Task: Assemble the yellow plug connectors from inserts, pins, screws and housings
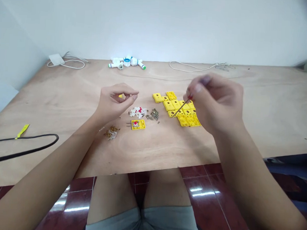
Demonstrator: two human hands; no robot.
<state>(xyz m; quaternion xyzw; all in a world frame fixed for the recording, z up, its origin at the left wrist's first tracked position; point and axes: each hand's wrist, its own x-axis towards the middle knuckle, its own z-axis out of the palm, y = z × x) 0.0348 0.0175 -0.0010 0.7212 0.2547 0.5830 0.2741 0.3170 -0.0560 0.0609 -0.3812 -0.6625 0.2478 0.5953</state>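
Note:
My right hand (216, 101) is closed round a thin screwdriver (181, 108). Its shaft slants down to the left, over the yellow plug housings (173, 105), and a bit of red shows at the fingers. My left hand (115, 101) is raised with thumb and forefinger pinched; whatever is between them, if anything, is too small to make out. A patch of yellow shows through the gap of its fingers. Below lies an open yellow plug half (142, 125) with metal pins pointing left and a red part inside. White plastic parts (138, 111) are piled behind it.
Small metal screws or terminals (154, 114) lie beside the white parts. Brass and clear pieces (112, 132) sit near my left forearm. White pipe fittings (127, 62), a white cable (192, 68) and a white adapter (56, 59) rest by the wall. A black cable (35, 150) crosses the left side.

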